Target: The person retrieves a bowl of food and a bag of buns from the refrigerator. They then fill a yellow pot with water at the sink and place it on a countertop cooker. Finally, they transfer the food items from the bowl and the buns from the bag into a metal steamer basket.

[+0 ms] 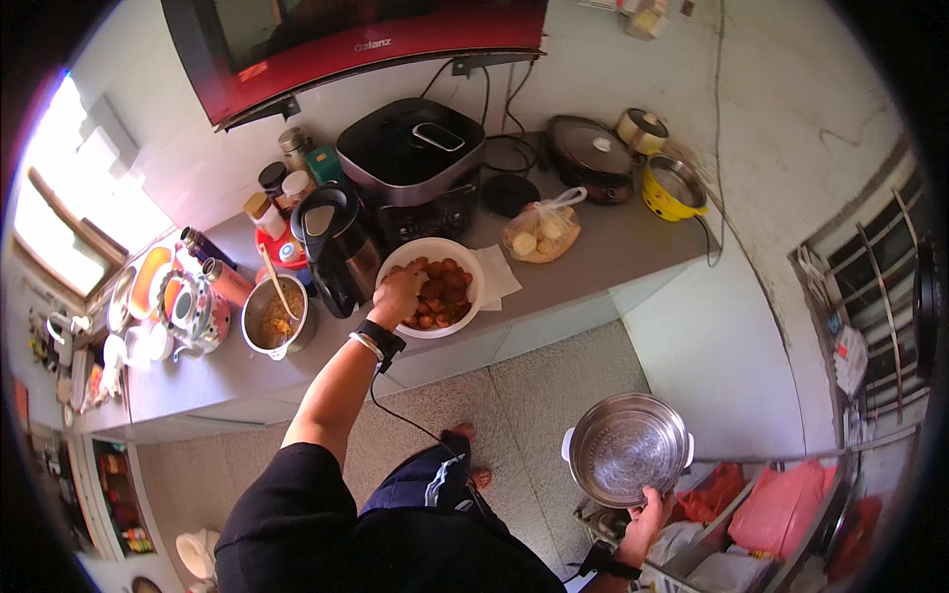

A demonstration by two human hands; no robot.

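Observation:
My left hand [398, 294] reaches into the left side of a white bowl [475, 300] on the counter. Round, reddish-brown pieces of food [447, 287] fill the bowl. The fingers curl down among them, so whether they hold a piece is hidden. Low on the right, my right hand [650, 513] grips the near rim of a stainless-steel steamer pan [630, 448] with white side handles. The pan is held above the floor, away from the counter, and shows a dotted base with no food in it. White paper [495, 276] lies under the bowl's right side.
Left of the bowl are an electric kettle [334, 252] and a steel pot [278, 322] with food and a spoon. Behind stands a black-lidded cooker [411, 148]. A knotted plastic bag [545, 231] and a yellow pot [671, 189] sit rightward. A rack [712, 534] holds bags.

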